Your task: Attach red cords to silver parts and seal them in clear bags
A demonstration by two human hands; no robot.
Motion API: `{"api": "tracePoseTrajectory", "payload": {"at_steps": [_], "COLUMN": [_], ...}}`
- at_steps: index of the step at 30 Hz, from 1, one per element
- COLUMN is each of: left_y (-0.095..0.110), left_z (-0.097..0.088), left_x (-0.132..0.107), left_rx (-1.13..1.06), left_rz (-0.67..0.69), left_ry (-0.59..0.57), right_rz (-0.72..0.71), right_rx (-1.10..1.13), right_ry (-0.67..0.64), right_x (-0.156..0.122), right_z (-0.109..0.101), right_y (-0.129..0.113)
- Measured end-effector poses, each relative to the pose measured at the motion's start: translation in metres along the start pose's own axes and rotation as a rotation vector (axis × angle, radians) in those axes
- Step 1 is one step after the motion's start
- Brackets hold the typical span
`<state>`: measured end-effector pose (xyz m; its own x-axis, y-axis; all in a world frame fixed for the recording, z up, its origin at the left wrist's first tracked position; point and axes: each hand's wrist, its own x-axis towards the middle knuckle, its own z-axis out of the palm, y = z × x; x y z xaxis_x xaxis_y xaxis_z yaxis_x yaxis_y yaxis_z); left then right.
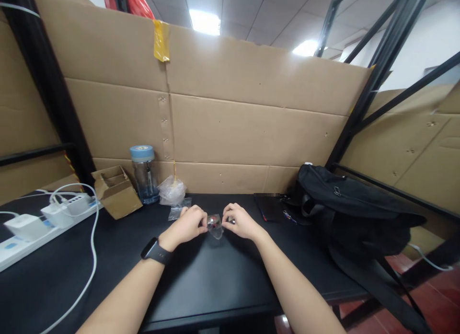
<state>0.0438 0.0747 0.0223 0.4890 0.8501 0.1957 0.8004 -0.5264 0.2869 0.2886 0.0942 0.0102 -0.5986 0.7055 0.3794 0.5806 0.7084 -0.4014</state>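
Both of my hands meet over the middle of the black table [215,281]. My left hand [189,224], with a black watch on its wrist, pinches one side of a small clear plastic bag [215,226] that has something red and dark inside. My right hand [239,221] pinches the other side of the same bag, fingers curled. The bag hangs just above the tabletop between the two hands. What is inside it is too small to name.
A blue-lidded bottle [143,173], an open cardboard box [117,190], and crumpled clear plastic bags [172,190] stand at the back. A white power strip with chargers and cables [46,219] lies left. A black backpack [345,204] and a dark flat case [273,207] sit right. Cardboard walls surround the table.
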Motion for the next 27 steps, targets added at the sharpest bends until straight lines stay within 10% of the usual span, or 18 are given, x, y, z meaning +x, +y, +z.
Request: {"api": "tracePoseTrajectory", "payload": {"at_steps": [18,27], "left_y": [-0.012,-0.015], "left_z": [-0.009,-0.01], "left_x": [0.001,0.002], "left_rx": [-0.156,-0.429], "left_rz": [-0.027,-0.05], "left_ry": [0.001,-0.016], "right_rz": [-0.072,0.164], "right_rx": [0.075,0.264], "right_ry": [0.033,0.118], "right_x": [0.002,0.002], "right_z": [0.005,0.0], "right_y": [-0.01,-0.008]}}
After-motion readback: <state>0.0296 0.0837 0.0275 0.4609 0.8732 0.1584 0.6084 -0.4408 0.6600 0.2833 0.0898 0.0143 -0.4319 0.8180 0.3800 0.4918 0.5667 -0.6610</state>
